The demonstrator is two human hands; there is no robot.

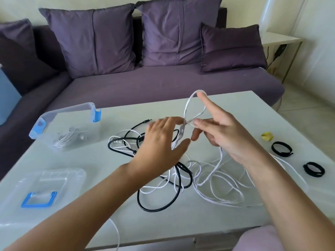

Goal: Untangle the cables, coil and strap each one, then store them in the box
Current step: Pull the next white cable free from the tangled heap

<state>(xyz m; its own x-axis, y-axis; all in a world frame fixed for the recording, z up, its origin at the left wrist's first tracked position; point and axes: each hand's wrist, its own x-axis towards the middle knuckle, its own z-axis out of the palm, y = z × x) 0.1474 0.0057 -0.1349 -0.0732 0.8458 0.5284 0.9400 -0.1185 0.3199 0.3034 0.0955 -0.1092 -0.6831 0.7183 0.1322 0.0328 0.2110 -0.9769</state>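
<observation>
My left hand [161, 144] blurred, fingers spread, right hand [223, 136] pinching white cable [186, 108], tangle [178, 171] partly hidden, two black straps [283, 154], one box [68, 109]

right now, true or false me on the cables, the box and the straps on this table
1. The box holds a coiled cable. True.
2. The lid is shut on the box. False: the lid lies on the table, nearer the person.
3. A loop of the flat white cable hangs over the right hand's index finger. True.
4. The black cable lies apart from the white one. False: the black cable is tangled with it.
5. The black straps lie left of the box. False: both black straps lie right of the tangle.
</observation>
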